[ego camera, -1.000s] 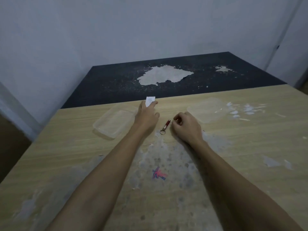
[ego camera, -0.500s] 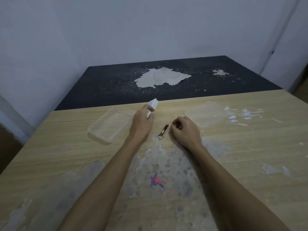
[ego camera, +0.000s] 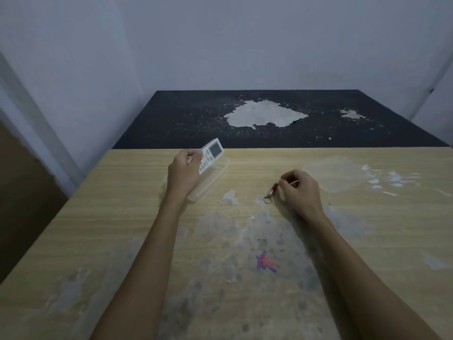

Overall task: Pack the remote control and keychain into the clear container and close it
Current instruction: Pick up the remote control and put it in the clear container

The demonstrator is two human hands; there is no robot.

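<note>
Left of centre in the head view, I see my left hand (ego camera: 183,175) closed around the lower end of the white remote control (ego camera: 210,155), which is raised off the surface (ego camera: 122,229) and tilted, its screen end pointing to the upper right. It hangs over the clear container (ego camera: 210,177), which sits on the light wood just beside and partly behind that hand. Right of centre, my right hand (ego camera: 300,190) rests on the surface with fingers curled, pinching the tip of the red keychain (ego camera: 271,191); the keychain lies flat, its ring toward the lower left. Further right, well apart from the container, the clear lid (ego camera: 335,175) lies flat. A small red and blue scribble (ego camera: 266,262) marks the worn patch lower down between my forearms.
</note>
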